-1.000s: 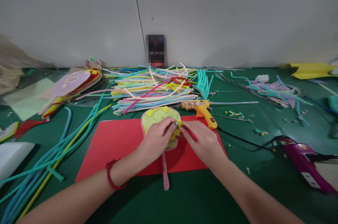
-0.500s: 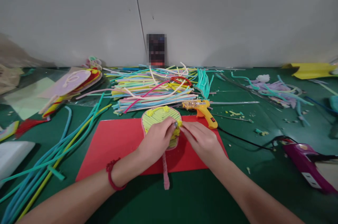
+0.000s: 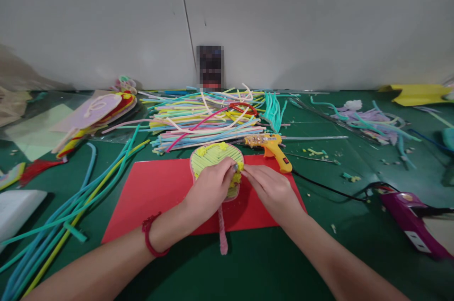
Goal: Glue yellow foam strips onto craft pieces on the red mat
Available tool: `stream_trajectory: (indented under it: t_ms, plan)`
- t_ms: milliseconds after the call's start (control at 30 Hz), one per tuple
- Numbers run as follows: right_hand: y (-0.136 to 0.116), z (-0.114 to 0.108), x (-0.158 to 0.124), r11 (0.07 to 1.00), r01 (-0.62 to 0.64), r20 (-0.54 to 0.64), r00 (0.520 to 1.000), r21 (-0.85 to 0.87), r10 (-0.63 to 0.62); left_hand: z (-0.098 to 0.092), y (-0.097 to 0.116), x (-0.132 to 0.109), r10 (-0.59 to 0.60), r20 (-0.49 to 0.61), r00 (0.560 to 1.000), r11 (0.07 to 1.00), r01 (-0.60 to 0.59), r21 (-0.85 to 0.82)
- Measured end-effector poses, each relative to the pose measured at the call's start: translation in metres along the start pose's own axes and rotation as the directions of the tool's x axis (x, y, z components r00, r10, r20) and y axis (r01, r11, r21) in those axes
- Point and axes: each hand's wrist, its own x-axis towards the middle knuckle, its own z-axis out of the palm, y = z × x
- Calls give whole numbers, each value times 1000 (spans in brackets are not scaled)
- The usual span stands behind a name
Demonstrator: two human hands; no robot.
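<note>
A hand fan (image 3: 213, 159) made of pipe cleaners, yellow-green with a pink rim and a pink handle (image 3: 222, 235), lies on a red sheet (image 3: 152, 192). Yellow fuzzy decorations sit along its top and right side. My left hand (image 3: 213, 183) rests over the fan's middle, thumb and fingers closed at a yellow pipe-cleaner piece (image 3: 240, 167) by the right edge. From the right, my right hand (image 3: 275, 187) pinches at the same yellow piece, fingertips together. My fingers hide part of it and much of the fan's lower face.
Behind the fan lie many coloured pipe cleaners (image 3: 209, 124) and a yellow glue gun (image 3: 278, 152). A purple power strip (image 3: 407, 218) is at right. More pipe cleaners (image 3: 85, 202) and finished fans (image 3: 101, 107) lie at left, a blurred-out dark object (image 3: 210, 67) at the wall.
Almost nothing differs. Both hands stay at the yellow piece on the fan's right edge, with only a tiny shift of the right fingers.
</note>
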Motion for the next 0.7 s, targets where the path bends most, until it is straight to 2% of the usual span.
stream_trajectory:
  t_ms: [433, 533, 700]
  plan:
    - [-1, -1, 0, 1000, 16, -10, 1000, -19, -16, 1, 0, 0, 1, -2, 1000, 1000, -1, -18]
    - [-1, -1, 1, 999, -33, -31, 999, 14, 34, 0, -1, 2, -30, -10, 999, 998, 30, -52]
    - [-1, -3, 4, 974, -176, -41, 982, 141, 183, -2, -3, 6, -45, -31, 999, 987, 39, -159]
